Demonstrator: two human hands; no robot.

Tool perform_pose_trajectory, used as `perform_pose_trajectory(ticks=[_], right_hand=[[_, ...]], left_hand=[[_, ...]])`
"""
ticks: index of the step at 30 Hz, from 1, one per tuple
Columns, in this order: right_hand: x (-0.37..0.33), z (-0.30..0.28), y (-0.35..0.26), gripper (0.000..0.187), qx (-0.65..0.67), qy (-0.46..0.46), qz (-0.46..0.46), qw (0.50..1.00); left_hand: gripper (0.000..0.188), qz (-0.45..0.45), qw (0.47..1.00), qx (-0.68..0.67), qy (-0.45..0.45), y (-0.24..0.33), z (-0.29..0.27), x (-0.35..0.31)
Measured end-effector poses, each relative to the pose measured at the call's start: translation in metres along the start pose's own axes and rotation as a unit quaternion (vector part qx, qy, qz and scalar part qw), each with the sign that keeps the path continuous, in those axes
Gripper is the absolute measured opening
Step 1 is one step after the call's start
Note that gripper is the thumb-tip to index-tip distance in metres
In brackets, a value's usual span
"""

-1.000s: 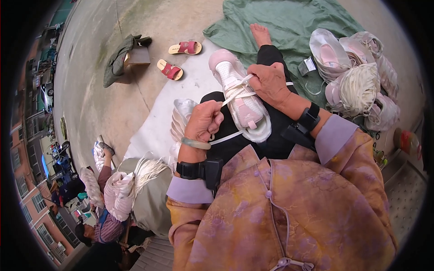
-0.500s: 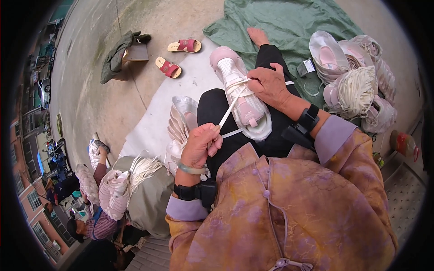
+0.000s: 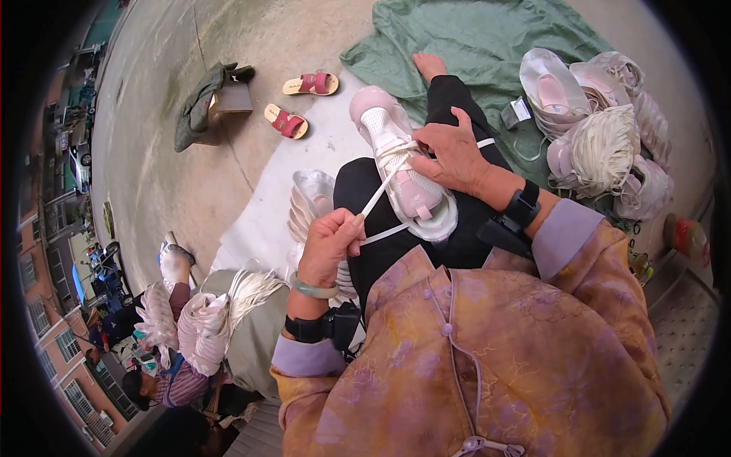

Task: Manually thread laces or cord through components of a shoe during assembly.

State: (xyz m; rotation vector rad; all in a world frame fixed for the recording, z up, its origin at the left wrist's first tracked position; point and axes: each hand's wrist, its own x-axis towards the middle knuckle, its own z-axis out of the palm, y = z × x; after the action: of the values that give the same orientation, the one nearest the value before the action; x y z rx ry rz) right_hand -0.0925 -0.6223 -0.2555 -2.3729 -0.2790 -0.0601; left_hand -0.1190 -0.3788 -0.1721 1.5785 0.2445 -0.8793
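Note:
A pink and white sneaker upper point(image 3: 415, 190) lies across my lap, its rounded toe pointing away from me. A flat white shoelace point(image 3: 378, 192) runs from its eyelets to my left hand point(image 3: 330, 242), which pinches it taut between thumb and fingers. A second strand of lace slants from beside that hand to the shoe's heel end. My right hand point(image 3: 454, 156) is at the right side of the lacing. Its thumb and forefinger are apart next to the crossed laces, and another finger points upward.
At the right, bundled shoe uppers point(image 3: 552, 91) and a hank of white laces point(image 3: 601, 156) lie by a green cloth point(image 3: 480, 38). Stacked uppers point(image 3: 308, 198) stand beside my left knee. Red sandals point(image 3: 311, 84) and a draped box point(image 3: 231, 99) are ahead. Another person point(image 3: 183, 385) sits at left.
My right thumb and forefinger have parted at the lacing. My left hand has shifted slightly left and down, still gripping the lace. The other person's bundle of uppers has moved.

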Motion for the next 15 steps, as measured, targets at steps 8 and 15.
perform_pose_trajectory(ticks=[8,15], right_hand=[[-0.009,0.005,0.003,0.03,-0.008,0.05,-0.046,0.998],[-0.004,0.008,0.007,0.025,0.025,0.042,-0.017,0.999]], left_hand=[[0.02,-0.019,0.998,0.045,0.026,-0.01,0.001,0.002],[0.019,-0.001,0.999,0.039,0.027,0.005,0.004,0.004]])
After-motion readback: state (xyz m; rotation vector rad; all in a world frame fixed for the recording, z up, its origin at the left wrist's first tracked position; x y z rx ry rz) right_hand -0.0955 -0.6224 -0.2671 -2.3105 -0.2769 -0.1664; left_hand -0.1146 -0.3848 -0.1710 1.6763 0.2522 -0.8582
